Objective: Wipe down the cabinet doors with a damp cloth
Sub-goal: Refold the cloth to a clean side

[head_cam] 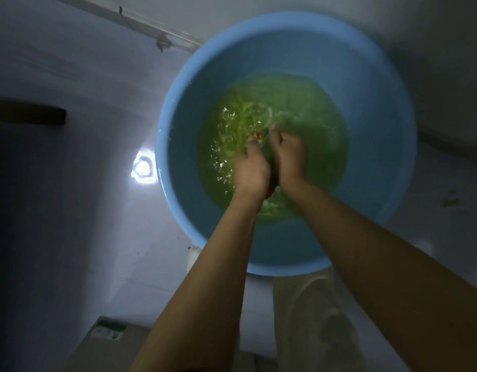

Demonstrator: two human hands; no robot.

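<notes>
A big light-blue basin [379, 108] stands on the floor, holding greenish water [307, 108] that ripples and glints. Over the water my left hand [250, 167] and my right hand [289, 157] are pressed close together. Both grip a small wet cloth [262, 135], of which only a blue and orange bit shows between the fingers. The rest of the cloth is hidden between my palms. No cabinet door is in view.
The pale floor [71, 76] is dim, with a bright light reflection [143, 167] just left of the basin. A dark edge [28, 111] lies at far left. A cardboard box [108, 334] sits at lower left, my light trouser leg [312, 318] below the basin.
</notes>
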